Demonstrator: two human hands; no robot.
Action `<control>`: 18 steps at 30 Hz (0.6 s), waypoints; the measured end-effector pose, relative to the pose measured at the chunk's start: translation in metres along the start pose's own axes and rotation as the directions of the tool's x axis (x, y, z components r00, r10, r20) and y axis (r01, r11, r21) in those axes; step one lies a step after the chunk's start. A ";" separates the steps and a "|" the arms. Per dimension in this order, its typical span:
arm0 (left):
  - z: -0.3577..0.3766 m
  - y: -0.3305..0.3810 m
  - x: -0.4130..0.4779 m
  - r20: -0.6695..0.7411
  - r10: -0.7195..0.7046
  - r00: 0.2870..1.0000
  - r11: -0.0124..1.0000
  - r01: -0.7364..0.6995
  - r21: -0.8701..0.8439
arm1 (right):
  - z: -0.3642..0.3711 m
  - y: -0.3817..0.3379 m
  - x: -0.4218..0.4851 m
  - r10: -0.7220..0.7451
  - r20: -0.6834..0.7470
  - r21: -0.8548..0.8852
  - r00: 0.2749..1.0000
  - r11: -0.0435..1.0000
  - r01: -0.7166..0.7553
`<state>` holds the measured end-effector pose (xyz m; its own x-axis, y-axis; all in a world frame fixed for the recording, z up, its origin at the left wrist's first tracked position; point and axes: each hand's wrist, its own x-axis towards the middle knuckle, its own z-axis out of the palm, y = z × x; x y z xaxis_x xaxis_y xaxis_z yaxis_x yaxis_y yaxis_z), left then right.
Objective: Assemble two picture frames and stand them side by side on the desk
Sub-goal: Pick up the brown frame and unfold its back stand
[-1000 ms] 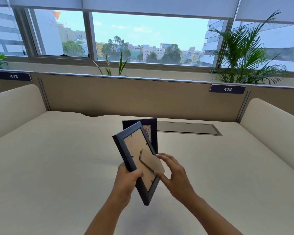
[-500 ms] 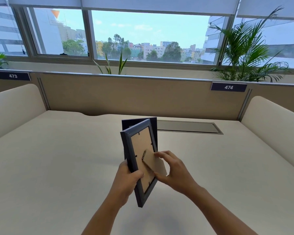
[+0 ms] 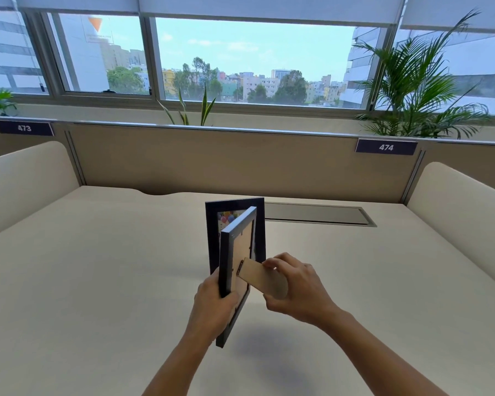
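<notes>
**Second frame held, stand pulled out**

Left hand (image 3: 212,307) clamps its fingers on the black picture frame (image 3: 235,270) above the worktop (image 3: 97,281). Right hand (image 3: 297,290) pinches its cardboard easel stand (image 3: 262,281). Behind it, 1 finished frame (image 3: 212,224) stands upright.

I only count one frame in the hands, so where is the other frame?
In the head view the other frame stands upright on the desk at centre, directly behind the held frame, left of the metal cable hatch.
</notes>
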<state>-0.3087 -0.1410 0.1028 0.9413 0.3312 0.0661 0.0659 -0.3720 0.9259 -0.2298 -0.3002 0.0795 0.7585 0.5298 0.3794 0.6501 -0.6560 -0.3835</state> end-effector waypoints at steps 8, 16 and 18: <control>0.003 0.013 -0.006 -0.032 -0.013 0.999 0.997 0.016 0.074 | -0.004 0.002 -0.001 -0.016 -0.006 -0.049 1.000 0.999 0.016; 0.009 0.012 -0.005 -0.059 -0.034 0.998 0.999 0.036 0.029 | -0.002 0.002 -0.009 0.006 -0.060 0.026 0.998 1.000 -0.005; 0.011 0.009 -0.002 -0.083 -0.047 0.995 0.999 0.048 0.016 | -0.001 -0.004 -0.015 -0.001 -0.183 0.085 0.983 0.996 0.017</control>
<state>-0.3066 -0.1544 0.1068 0.9063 0.4192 0.0537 0.1162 -0.3693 0.9220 -0.2438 -0.3057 0.0759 0.7363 0.4231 0.5280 0.6646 -0.5984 -0.4474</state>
